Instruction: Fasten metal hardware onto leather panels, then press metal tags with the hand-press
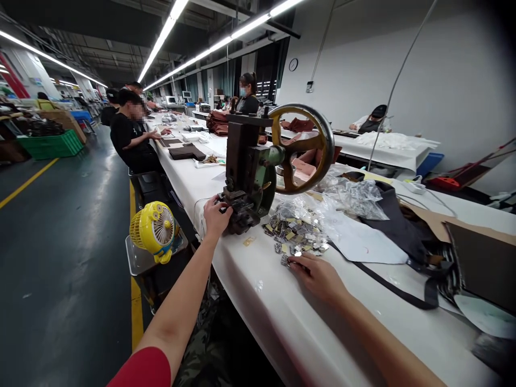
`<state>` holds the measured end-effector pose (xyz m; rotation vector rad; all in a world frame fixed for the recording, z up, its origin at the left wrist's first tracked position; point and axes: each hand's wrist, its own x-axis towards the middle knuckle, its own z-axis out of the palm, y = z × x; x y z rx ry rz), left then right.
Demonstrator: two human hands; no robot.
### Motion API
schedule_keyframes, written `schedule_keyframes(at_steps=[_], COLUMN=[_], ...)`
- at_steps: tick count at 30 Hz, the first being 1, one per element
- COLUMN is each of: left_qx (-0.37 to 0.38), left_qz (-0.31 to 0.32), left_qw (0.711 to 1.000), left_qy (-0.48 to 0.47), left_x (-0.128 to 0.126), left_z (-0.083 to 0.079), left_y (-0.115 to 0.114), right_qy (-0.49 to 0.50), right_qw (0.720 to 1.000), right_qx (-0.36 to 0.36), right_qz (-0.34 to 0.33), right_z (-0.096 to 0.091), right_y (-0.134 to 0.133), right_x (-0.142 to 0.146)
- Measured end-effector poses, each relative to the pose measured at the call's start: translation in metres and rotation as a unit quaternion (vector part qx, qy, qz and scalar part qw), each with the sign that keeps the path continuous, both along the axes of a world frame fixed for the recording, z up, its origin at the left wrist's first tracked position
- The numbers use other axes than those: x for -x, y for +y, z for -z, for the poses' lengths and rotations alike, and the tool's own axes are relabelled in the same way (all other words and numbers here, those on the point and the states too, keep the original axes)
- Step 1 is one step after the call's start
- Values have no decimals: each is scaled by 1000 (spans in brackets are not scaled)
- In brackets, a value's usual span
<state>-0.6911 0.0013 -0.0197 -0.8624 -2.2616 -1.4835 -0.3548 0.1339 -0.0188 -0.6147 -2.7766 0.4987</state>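
The long white-sheeted work surface [274, 317] is seen running away from the wearer, with a dark floor [68, 258] and its yellow line along the left. Down at the near edge, the left grip [217, 217] is curled closed over the lower block of a hand press [245, 177]. Over on the right, the right grip [316, 278] is set on the near edge of a heap of small metal tags [294, 231], fingers drawn together; whether a tag is pinched cannot be told. The heap is touched there and lies just right of the press. A lone gold-coloured tag [249, 241] is spotted on the sheet between them. Clear plastic bags [346, 196] are bunched behind the heap, and a black strap [397, 293] trails to the right. A yellow fan [153, 231] is perched left of the surface. Further along, a co-worker in a black T-shirt [133, 137] is seated at the surface, with a green crate [50, 144] across the aisle and a wall clock [293, 64] high up beyond.
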Motion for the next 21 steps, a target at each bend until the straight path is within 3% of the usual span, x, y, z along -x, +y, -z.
schedule_keyframes(at_steps=[7, 11, 14, 21], left_qx=[10, 68, 83, 82], left_qz=[-13, 17, 10, -17], left_qw=[1000, 997, 995, 994], left_qy=[-23, -45, -57, -72], left_x=[-3, -3, -2, -5], left_z=[1, -5, -9, -16], left_y=[-24, -19, -15, -12], right_qy=[-11, 37, 86, 47], right_qw=[1000, 999, 994, 995], right_qx=[-20, -10, -12, -21], right_qz=[8, 20, 66, 84], right_z=[5, 8, 10, 15], right_y=[-1, -1, 1, 14], right_x=[2, 1, -1, -3])
